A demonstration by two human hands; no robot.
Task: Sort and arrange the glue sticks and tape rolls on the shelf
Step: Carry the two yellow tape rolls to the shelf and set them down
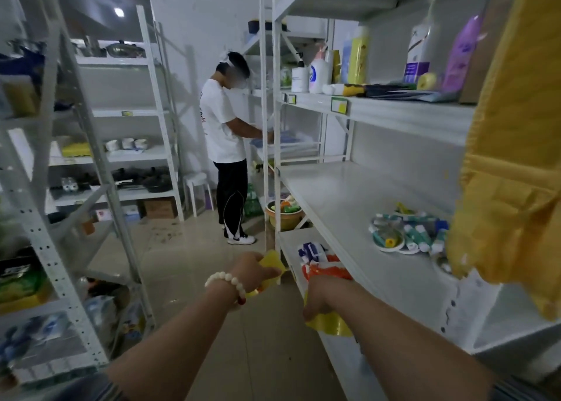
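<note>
A narrow storeroom with a tiled floor (pixel 194 267) runs between white metal racks on both sides. The rack on the right (pixel 379 215) is the nearest and largest thing in view; its middle shelf is mostly bare, and its top shelf carries a row of bottles (pixel 358 56), some upright and some lying flat. The rack on the left (pixel 100 158) holds pans, bowls and boxes, blurred at this distance. A yellow cloth (pixel 513 170) hangs down the right edge of the view and covers part of the shelves. Down the aisle another person (pixel 226 145) in a white shirt and dark trousers stands facing the far shelves, with a white stool (pixel 198 188) behind them.

Both of the wearer's forearms reach forward and low. The left hand (pixel 253 271), with a bracelet of pale beads (pixel 226 282) on its wrist, is closed around a yellow packet (pixel 271 262). The right hand (pixel 318 297) is curled at the front edge of the lower shelf, gripping something yellow (pixel 329 323); what it is cannot be told. Just beyond it lie orange and white packs (pixel 326 268).

The glue sticks (pixel 420 235) and tape rolls (pixel 390 239) lie in a loose heap toward the right of the middle shelf, touching one another, well apart from both hands.
</note>
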